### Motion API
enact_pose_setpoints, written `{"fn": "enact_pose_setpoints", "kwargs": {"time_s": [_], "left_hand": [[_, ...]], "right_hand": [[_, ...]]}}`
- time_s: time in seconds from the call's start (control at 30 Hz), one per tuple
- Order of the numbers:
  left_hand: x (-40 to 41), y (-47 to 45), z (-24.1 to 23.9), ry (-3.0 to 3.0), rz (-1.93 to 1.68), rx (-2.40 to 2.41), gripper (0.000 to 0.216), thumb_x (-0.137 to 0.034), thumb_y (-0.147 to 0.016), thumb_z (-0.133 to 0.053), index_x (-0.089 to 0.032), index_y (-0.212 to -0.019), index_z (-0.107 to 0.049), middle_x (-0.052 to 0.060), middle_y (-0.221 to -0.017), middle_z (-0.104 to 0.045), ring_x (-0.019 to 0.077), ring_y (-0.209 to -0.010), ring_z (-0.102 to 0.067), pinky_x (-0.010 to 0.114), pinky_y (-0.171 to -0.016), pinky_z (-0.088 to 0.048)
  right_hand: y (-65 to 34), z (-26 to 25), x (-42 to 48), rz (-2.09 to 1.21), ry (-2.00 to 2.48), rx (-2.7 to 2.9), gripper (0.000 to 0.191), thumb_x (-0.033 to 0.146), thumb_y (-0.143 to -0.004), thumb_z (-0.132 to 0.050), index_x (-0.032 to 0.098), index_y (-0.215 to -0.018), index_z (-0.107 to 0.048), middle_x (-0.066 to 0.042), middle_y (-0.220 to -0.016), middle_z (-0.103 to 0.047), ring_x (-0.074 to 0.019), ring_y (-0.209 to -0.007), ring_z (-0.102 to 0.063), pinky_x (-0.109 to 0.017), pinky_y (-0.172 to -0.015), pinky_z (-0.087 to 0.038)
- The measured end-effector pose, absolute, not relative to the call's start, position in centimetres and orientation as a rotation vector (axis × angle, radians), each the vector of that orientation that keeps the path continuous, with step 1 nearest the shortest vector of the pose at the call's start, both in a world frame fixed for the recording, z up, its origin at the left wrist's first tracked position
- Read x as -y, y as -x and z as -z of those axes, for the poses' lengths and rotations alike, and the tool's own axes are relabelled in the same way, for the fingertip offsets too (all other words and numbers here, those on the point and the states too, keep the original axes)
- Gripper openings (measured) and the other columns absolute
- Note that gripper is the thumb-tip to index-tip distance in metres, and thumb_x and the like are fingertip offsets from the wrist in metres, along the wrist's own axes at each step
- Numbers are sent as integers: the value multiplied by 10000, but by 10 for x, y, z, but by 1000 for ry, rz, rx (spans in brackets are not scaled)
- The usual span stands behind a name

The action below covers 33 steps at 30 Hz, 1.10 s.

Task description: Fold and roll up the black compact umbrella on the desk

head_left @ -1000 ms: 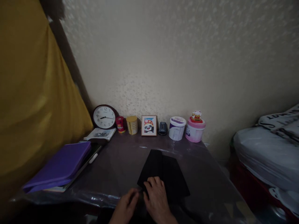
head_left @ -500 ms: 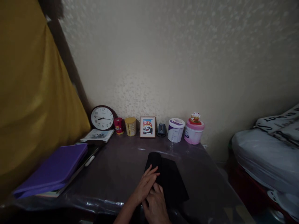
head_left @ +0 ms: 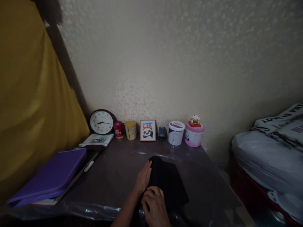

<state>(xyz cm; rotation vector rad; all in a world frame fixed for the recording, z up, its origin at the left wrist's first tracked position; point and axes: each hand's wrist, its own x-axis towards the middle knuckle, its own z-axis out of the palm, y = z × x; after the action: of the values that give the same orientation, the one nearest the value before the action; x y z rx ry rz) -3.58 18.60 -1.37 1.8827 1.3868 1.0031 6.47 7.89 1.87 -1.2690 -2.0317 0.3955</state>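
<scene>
A black cloth (head_left: 174, 181) lies on the dark table, partly rolled; its thicker roll (head_left: 155, 170) runs along the left side and the flat part spreads to the right. My left hand (head_left: 143, 178) presses along the roll's left side, fingers stretched out and close together. At the roll's near end, my right hand (head_left: 155, 205) has its fingers bent around the cloth, and the fingertips are partly hidden. The two hands almost touch at the near end.
Along the wall stand a clock (head_left: 101, 122), a red can (head_left: 118, 130), a yellow canister (head_left: 130, 130), a panda picture frame (head_left: 148, 130), a dark small device (head_left: 162, 133) and two tubs (head_left: 176, 134). Purple folders (head_left: 50, 176) lie on the left. A plastic-wrapped bundle (head_left: 265, 160) is at right.
My left hand has moved off the top of the roll and my right hand, to the roll's left side. My right hand stays at the near end. The view has shifted slightly.
</scene>
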Motion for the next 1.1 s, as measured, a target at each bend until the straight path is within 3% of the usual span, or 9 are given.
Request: {"fn": "enact_pose_setpoints", "kwargs": {"time_s": [0.1, 0.17, 0.33, 0.53, 0.67, 0.77, 0.87, 1.0, 1.1], "left_hand": [[-173, 44, 12, -1811, -1067, -1492, 462, -414, -859, -329, -182, -1219, -501, 88, -1344, -459, 205, -1247, -407, 430, -1079, -272], [-156, 46, 5, -1778, -1107, -1505, 434, -400, -861, -335, -205, -1207, -511, 65, -1330, -479, 185, -1234, -423, 405, -1076, -291], [-107, 38, -12, -1728, -1094, -1422, 416, -436, -876, -336, -233, -1165, -555, 43, -1243, -565, 166, -1167, -496, 368, -1022, -386], [-85, 38, 4, -1667, -1047, -1293, 457, -434, -899, -285, -230, -1281, -429, 41, -1395, -391, 152, -1282, -353, 401, -1091, -278], [-84, 42, 7, -1869, -1003, -1265, 444, -427, -905, -268, -250, -1278, -431, 31, -1404, -376, 159, -1292, -335, 410, -1088, -280], [-81, 38, 5, -2028, -943, -1407, 453, -421, -888, -343, -247, -1304, -393, 42, -1414, -359, 182, -1298, -325, 425, -1074, -301], [-77, 33, 10, -2178, -939, -1445, 549, -412, -866, -403, -206, -1362, -288, 79, -1444, -292, 206, -1321, -275, 419, -1061, -322], [-72, 29, 23, -2212, -927, -1442, 660, -396, -855, -425, -183, -1407, -132, 104, -1481, -152, 234, -1345, -194, 428, -1058, -316], [-70, 28, 26, -2133, -918, -1457, 681, -391, -842, -446, -194, -1408, -124, 93, -1488, -104, 253, -1343, -194, 437, -1056, -313]], "right_hand": [[-66, -17, -77, -402, 1280, 2034, 157, 118, -790, -533, 231, -715, -612, 44, -821, -646, -141, -972, -479, -289, -874, -297], [-66, -15, -77, -406, 1299, 2035, 161, 121, -785, -532, 239, -744, -634, 36, -842, -650, -151, -986, -473, -297, -883, -297], [-65, -11, -78, -414, 1364, 2070, 303, 134, -734, -563, 283, -984, -647, 3, -961, -663, -200, -993, -473, -335, -873, -325], [-70, -40, -71, -511, 1233, 2045, 318, 92, -715, -513, 273, -915, -683, -20, -915, -681, -221, -924, -547, -359, -865, -385], [-101, -60, -72, -680, 1185, 1932, 322, 165, -840, -368, 261, -872, -673, -42, -893, -667, -186, -869, -601, -279, -801, -450], [-142, -53, -82, -506, 1306, 1667, 266, 297, -825, -404, 236, -939, -637, -59, -992, -649, -207, -964, -584, -310, -866, -443], [-181, -37, -91, -349, 1479, 1449, 328, 402, -782, -443, 204, -988, -604, -84, -1041, -634, -237, -1001, -571, -393, -920, -410], [-204, -20, -94, -525, 1657, 1205, 472, 478, -711, -507, 171, -1067, -552, -120, -1101, -614, -259, -1016, -578, -385, -864, -459], [-203, -14, -93, -706, 1598, 1113, 511, 478, -672, -546, 163, -1075, -545, -113, -1040, -646, -246, -963, -613, -344, -811, -494]]}}
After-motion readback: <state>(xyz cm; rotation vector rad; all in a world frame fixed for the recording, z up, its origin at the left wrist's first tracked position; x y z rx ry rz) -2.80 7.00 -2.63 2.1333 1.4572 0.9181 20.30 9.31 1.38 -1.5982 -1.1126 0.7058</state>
